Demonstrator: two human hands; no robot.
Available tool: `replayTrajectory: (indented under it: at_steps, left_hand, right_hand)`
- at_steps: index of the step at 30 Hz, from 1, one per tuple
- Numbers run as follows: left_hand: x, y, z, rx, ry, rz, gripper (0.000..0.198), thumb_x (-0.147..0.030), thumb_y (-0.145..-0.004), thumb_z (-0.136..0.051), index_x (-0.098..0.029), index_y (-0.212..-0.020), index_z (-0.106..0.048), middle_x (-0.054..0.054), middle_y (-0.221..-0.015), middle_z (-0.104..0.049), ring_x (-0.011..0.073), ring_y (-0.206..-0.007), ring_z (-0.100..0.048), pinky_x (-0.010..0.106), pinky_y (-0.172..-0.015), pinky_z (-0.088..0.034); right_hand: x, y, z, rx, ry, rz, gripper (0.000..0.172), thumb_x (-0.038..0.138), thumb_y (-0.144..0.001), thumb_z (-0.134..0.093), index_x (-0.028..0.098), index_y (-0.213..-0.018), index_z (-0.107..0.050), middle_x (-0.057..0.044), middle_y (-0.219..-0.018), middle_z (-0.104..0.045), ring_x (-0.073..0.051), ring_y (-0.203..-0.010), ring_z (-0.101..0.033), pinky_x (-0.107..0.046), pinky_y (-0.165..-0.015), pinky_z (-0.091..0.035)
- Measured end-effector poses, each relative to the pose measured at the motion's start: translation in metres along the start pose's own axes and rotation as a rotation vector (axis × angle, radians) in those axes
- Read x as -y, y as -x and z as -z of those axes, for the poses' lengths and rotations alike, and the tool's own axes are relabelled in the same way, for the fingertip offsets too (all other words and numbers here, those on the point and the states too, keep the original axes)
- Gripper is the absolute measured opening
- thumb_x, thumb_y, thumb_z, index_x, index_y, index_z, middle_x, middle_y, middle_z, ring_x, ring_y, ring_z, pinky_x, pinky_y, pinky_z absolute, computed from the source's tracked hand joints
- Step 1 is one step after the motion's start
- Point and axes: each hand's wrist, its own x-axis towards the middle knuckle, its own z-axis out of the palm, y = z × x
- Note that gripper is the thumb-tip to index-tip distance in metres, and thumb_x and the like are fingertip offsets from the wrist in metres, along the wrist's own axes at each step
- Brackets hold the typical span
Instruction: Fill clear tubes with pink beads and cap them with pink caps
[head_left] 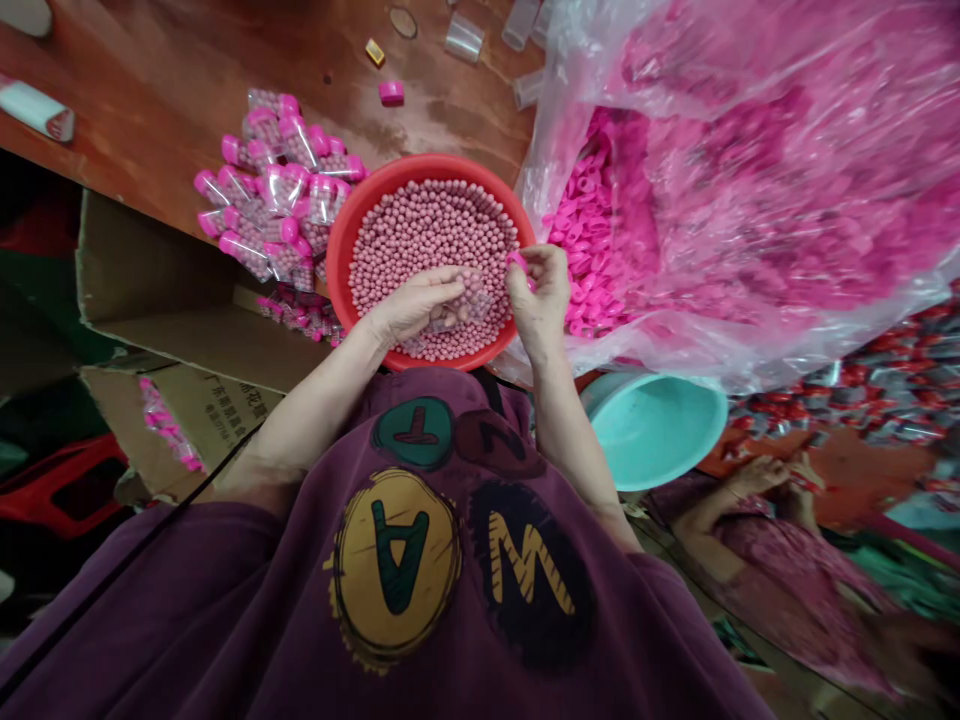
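Over a red basin (339, 262) full of small pink beads (427, 225), my left hand (416, 303) is closed around a clear jar (474, 298) with pink beads in it. Part of the jar is hard to make out against the beads behind. At the basin's right rim, my right hand (541, 292) pinches a bright pink cap (517, 262), a short way from the jar. Right beside that hand lies a heap of loose pink caps (596, 230) in the mouth of a large clear plastic bag (765, 170).
Filled, capped jars (281, 190) are piled left of the basin, above a cardboard box (172, 310). A turquoise basin (660, 430) stands at the right. Clear empty jars (465, 38) lie at the back. A co-worker's hands (780, 475) are at far right.
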Motion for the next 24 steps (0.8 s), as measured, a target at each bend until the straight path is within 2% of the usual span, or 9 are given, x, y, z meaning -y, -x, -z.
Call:
replayTrajectory:
  at_steps: [3, 6, 8, 11, 14, 16, 21, 24]
  left_hand:
    - [0.001, 0.000, 0.003, -0.039, 0.028, 0.028, 0.011, -0.027, -0.104, -0.072, -0.018, -0.107, -0.079, 0.005, -0.092, -0.076, 0.0106, -0.066, -0.066, 0.022, -0.058, -0.051]
    - [0.001, 0.000, 0.004, -0.089, 0.052, 0.028, 0.012, -0.024, -0.106, -0.071, -0.018, -0.097, -0.075, 0.003, -0.087, -0.073, 0.0086, -0.067, -0.066, 0.020, -0.063, -0.054]
    - [0.001, 0.000, 0.006, -0.126, 0.070, 0.041, 0.010, -0.025, -0.106, -0.074, -0.017, -0.099, -0.075, 0.002, -0.089, -0.074, 0.0085, -0.072, -0.070, 0.019, -0.068, -0.058]
    - [0.003, 0.000, 0.010, -0.161, 0.090, 0.072, 0.008, -0.025, -0.105, -0.074, -0.017, -0.105, -0.076, 0.004, -0.093, -0.078, 0.0094, -0.078, -0.074, 0.018, -0.069, -0.060]
    - [0.008, -0.003, 0.015, -0.154, 0.093, 0.049, 0.010, -0.026, -0.105, -0.071, -0.018, -0.103, -0.077, 0.005, -0.093, -0.079, 0.0106, -0.075, -0.072, 0.020, -0.064, -0.056]
    - [0.010, -0.004, 0.016, -0.150, 0.090, 0.035, 0.014, -0.029, -0.105, -0.070, -0.018, -0.100, -0.077, 0.006, -0.093, -0.079, 0.0123, -0.073, -0.072, 0.022, -0.062, -0.056]
    - [0.006, -0.004, 0.010, -0.139, 0.132, 0.094, 0.015, -0.024, -0.103, -0.067, -0.016, -0.097, -0.077, 0.006, -0.091, -0.079, 0.0133, -0.077, -0.073, 0.024, -0.069, -0.060]
    - [0.003, -0.003, 0.007, -0.089, 0.154, 0.091, 0.017, -0.023, -0.102, -0.068, -0.015, -0.088, -0.073, 0.003, -0.078, -0.071, 0.0092, -0.062, -0.061, 0.019, -0.055, -0.047]
  right_hand:
    - [0.025, 0.003, -0.012, 0.151, 0.119, 0.143, 0.038, 0.051, -0.118, -0.044, 0.027, -0.135, -0.068, -0.009, -0.124, -0.075, -0.026, -0.119, -0.074, -0.050, -0.112, -0.065]
    - [0.039, 0.009, -0.013, 0.336, 0.245, 0.191, 0.040, 0.035, -0.118, -0.042, 0.026, -0.146, -0.069, -0.013, -0.129, -0.074, -0.031, -0.127, -0.072, -0.054, -0.117, -0.063]
    - [0.043, 0.013, -0.009, 0.425, 0.291, 0.194, 0.045, 0.026, -0.114, -0.041, 0.023, -0.152, -0.067, -0.016, -0.133, -0.073, -0.033, -0.130, -0.071, -0.056, -0.119, -0.062]
    - [0.044, 0.020, -0.001, 0.497, 0.266, 0.194, 0.050, 0.025, -0.113, -0.043, 0.022, -0.158, -0.064, -0.017, -0.141, -0.071, -0.034, -0.137, -0.069, -0.060, -0.125, -0.060]
    - [0.043, 0.024, 0.006, 0.494, 0.184, 0.175, 0.048, 0.034, -0.114, -0.048, 0.025, -0.159, -0.063, -0.016, -0.146, -0.071, -0.034, -0.140, -0.068, -0.061, -0.127, -0.059]
    - [0.040, 0.025, 0.009, 0.466, 0.124, 0.154, 0.046, 0.039, -0.116, -0.047, 0.027, -0.155, -0.067, -0.014, -0.140, -0.074, -0.032, -0.135, -0.070, -0.060, -0.124, -0.061]
    - [0.029, 0.018, 0.005, 0.296, -0.029, 0.118, 0.048, 0.055, -0.119, -0.045, 0.026, -0.146, -0.073, -0.010, -0.130, -0.079, -0.026, -0.117, -0.076, -0.053, -0.112, -0.066]
    - [0.024, 0.016, 0.000, 0.302, -0.094, 0.176, 0.043, 0.059, -0.116, -0.055, 0.027, -0.135, -0.077, -0.009, -0.125, -0.082, -0.026, -0.113, -0.077, -0.050, -0.109, -0.067]
